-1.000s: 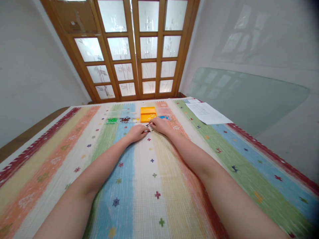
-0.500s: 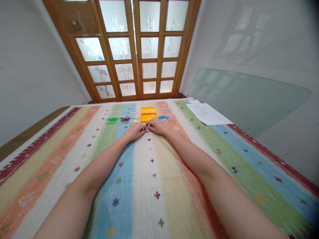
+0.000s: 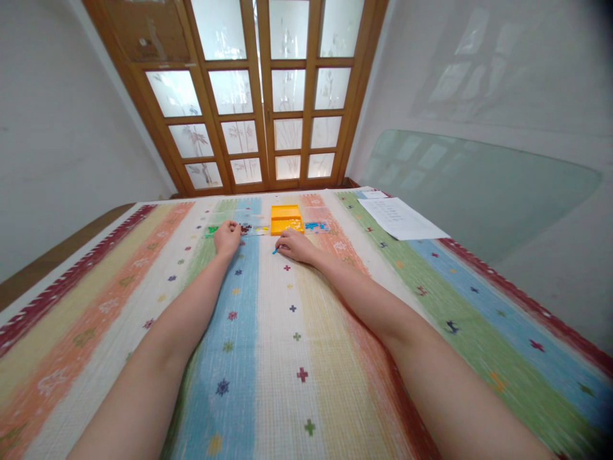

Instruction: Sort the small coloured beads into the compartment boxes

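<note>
My left hand (image 3: 227, 239) is at the boxes of small pieces, its fingers bent together over the dark brown pieces (image 3: 246, 229); what its fingertips hold, if anything, is too small to make out. Partly behind it lie green pieces (image 3: 211, 230). My right hand (image 3: 294, 245) rests on the cloth in front of an open yellow box (image 3: 287, 213), fingers pinched on a small blue piece (image 3: 274, 251) that sticks out at its left. Small pale pieces lie in the yellow box's near half. Yellow pieces (image 3: 261, 229) and blue pieces (image 3: 317, 227) lie on either side of that box.
A striped, patterned tablecloth (image 3: 282, 358) covers the table. Printed paper sheets (image 3: 402, 219) lie at the far right. Beyond the table stand wooden glazed doors (image 3: 263, 96), with white walls left and right and a pale green panel (image 3: 460, 185) against the right wall.
My left hand has moved left and away from my right hand, to the brown pieces. My right hand has hardly moved; the blue piece in its fingers now shows.
</note>
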Demonstrator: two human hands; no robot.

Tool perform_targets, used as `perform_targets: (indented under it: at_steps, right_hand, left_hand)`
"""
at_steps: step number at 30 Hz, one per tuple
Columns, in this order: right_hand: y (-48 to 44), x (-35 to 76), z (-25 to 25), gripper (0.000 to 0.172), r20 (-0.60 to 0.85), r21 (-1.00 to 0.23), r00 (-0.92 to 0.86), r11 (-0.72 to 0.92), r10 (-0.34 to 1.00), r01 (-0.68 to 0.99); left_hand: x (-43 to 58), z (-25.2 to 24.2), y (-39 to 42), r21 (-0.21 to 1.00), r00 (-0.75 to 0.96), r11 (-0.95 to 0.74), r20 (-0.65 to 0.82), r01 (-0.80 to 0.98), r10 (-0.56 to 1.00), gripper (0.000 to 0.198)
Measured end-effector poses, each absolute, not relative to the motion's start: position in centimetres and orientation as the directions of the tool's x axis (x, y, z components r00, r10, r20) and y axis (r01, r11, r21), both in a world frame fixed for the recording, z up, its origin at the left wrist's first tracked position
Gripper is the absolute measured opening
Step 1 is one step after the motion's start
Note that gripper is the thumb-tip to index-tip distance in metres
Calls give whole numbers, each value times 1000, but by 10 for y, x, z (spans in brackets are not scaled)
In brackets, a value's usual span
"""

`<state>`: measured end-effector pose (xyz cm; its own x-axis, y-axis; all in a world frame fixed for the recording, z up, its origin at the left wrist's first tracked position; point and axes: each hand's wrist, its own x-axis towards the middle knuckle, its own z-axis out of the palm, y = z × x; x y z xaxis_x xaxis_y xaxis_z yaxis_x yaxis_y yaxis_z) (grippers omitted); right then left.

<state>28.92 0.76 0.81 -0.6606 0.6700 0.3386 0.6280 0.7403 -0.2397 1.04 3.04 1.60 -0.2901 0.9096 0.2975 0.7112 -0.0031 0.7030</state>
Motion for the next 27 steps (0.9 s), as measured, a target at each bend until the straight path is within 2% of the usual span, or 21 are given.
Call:
perform_targets:
  at_steps: [9, 17, 22, 27]
  right_hand:
    - [11, 290, 3, 17, 388, -239, -624, 728, 679, 643]
    - [11, 299, 11, 15, 438, -254, -551, 686, 710, 682]
    - [24, 315, 13, 18, 528, -338, -313, 533, 790, 775]
    - [43, 342, 13, 19, 602, -447, -48, 386, 797, 807]
  left_hand:
    - [-2, 15, 37, 582, -355, 91, 358, 808, 864, 32]
    - [-7, 8, 41, 599, -338, 76, 338, 797, 879, 36]
    - [15, 10, 32, 511, -123, -110, 400, 852, 908, 34]
    - [53, 14, 10, 345, 231, -361, 363, 867, 902, 31]
